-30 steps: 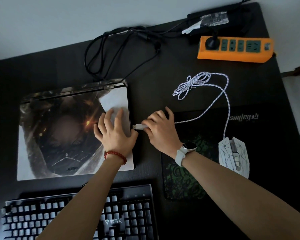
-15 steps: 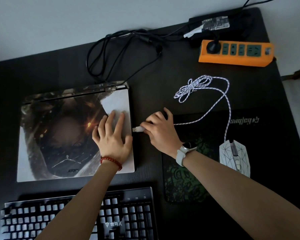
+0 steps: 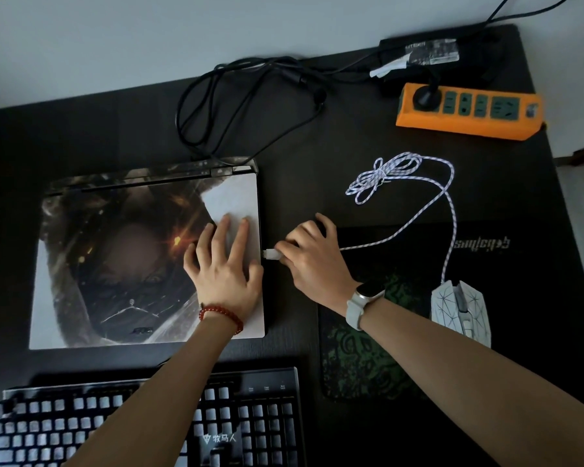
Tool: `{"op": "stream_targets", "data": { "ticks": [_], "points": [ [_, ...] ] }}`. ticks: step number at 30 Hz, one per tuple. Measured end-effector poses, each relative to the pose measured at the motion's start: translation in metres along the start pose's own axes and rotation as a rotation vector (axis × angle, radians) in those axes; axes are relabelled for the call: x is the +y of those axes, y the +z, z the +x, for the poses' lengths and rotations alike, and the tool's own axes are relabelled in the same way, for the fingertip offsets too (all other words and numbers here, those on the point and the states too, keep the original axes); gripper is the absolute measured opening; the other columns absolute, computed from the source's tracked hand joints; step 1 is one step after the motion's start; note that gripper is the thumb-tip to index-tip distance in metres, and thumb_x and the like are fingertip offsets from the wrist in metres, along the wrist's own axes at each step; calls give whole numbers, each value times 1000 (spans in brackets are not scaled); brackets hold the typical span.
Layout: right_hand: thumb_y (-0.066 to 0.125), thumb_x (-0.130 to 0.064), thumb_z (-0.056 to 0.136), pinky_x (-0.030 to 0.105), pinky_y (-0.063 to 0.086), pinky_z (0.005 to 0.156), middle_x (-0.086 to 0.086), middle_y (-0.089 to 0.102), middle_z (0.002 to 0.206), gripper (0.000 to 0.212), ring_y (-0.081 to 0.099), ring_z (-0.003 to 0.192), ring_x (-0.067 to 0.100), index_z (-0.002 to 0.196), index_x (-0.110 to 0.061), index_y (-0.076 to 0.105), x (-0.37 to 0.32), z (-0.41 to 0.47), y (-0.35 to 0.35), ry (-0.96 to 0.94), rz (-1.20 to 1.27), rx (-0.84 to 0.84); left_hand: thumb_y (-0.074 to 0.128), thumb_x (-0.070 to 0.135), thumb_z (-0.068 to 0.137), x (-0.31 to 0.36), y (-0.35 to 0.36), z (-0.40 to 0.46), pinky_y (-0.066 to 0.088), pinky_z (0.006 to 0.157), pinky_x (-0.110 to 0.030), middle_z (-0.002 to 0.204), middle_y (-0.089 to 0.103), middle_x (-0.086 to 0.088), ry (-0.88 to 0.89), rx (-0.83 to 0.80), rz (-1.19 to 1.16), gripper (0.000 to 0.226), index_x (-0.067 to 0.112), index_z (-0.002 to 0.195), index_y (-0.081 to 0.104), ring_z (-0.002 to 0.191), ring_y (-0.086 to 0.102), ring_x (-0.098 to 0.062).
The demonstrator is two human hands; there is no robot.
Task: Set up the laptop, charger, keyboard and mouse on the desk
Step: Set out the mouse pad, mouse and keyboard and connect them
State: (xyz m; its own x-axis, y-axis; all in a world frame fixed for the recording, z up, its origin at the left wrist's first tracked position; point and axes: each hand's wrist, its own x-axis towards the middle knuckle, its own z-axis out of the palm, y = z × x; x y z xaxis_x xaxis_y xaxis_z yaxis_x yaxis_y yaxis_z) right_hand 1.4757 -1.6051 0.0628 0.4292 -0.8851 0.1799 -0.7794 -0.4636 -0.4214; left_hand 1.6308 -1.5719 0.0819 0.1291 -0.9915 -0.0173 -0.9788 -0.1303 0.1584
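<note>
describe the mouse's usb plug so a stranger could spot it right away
Start at the closed laptop with the picture on its lid. At its right edge, the right hand pinches a small pale USB plug. It alone ends the white braided cable; the other cords are black.

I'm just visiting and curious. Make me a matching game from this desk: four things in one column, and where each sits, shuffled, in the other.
Things:
1. mouse
2. USB plug
3. power strip
4. keyboard

Places:
A. far right corner of the desk
B. near edge, under the left forearm
C. on the green mouse pad
D. pinched in the right hand, at the laptop's right side

Pairs: 1-C, 2-D, 3-A, 4-B
</note>
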Motion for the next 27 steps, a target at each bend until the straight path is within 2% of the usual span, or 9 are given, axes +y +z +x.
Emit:
{"op": "stream_targets", "data": {
  "ticks": [4, 12, 14, 16, 18, 20, 22, 25, 27],
  "points": [
    [73, -9, 66, 53, 34, 101, 1, 59, 81, 20, 55, 87, 25, 83, -17, 69, -3, 2, 1, 4, 13, -3, 35, 37, 76, 0, 0, 0, 22, 104, -57, 143, 41, -8, 1, -3, -1, 62, 26, 137, 41, 131, 27, -28],
    [71, -11, 72, 53, 38, 99, 2, 61, 83, 15, 58, 85, 24, 86, -16, 70, -4, 2, -1, 22, 11, -24, 33, 38, 77, -1, 2, 2, 22, 104, -58, 144, 39, -8, 8, -46, 19, 62, 27, 138, 37, 133, 28, -30],
    [74, -12, 70, 55, 40, 97, 2, 62, 82, 16, 59, 84, 24, 85, -16, 71, -8, 3, -6, 34, -22, -55, 30, 41, 77, -1, -2, 2, 16, 108, -56, 149, 33, -6, 7, -93, 1, 65, 27, 141, 33, 137, 24, -30],
    [77, -12, 65, 58, 40, 96, 2, 63, 85, 25, 61, 88, 25, 89, -15, 72, -12, 2, -11, 47, -75, -88, 28, 42, 78, -1, -8, 3, 3, 113, -49, 154, 21, -2, 12, -179, -63, 67, 27, 143, 28, 142, 12, -25],
    [75, -12, 67, 60, 39, 97, 4, 64, 93, 35, 61, 95, 26, 101, -14, 69, -20, -5, -20, 93, -59, -74, 31, 36, 78, -5, -21, -3, 4, 115, -44, 152, 25, -3, -9, -210, -215, 65, 20, 140, 36, 142, 14, -23],
    [61, -12, 78, 57, 38, 99, 6, 62, 102, 35, 58, 102, 26, 113, -13, 63, -30, -20, -30, 150, 23, 7, 34, 31, 78, -10, -38, -17, 23, 112, -49, 141, 44, -11, -105, -112, -404, 57, 11, 129, 52, 134, 32, -29],
    [45, -12, 82, 53, 40, 98, 7, 61, 105, 36, 51, 105, 22, 115, -11, 60, -48, -42, -40, 104, 123, 100, 41, 22, 77, -23, -53, -47, 36, 103, -52, 129, 53, -13, -272, 40, -533, 48, 7, 119, 59, 122, 46, -32],
    [43, -8, 82, 43, 40, 96, 5, 57, 103, 34, 48, 100, 18, 110, -10, 61, -82, -67, -44, -87, 252, 119, 49, 8, 80, -56, -67, -103, 44, 92, -53, 120, 54, -14, -420, 197, -560, 36, 6, 113, 60, 109, 52, -32],
    [43, -9, 83, 37, 44, 89, 3, 57, 101, 31, 54, 95, 21, 107, -11, 63, -110, -76, -40, -208, 286, 14, 54, -1, 80, -86, -74, -142, 44, 93, -51, 119, 52, -17, -542, 252, -521, 34, 4, 114, 59, 109, 51, -34]
  ]
}}
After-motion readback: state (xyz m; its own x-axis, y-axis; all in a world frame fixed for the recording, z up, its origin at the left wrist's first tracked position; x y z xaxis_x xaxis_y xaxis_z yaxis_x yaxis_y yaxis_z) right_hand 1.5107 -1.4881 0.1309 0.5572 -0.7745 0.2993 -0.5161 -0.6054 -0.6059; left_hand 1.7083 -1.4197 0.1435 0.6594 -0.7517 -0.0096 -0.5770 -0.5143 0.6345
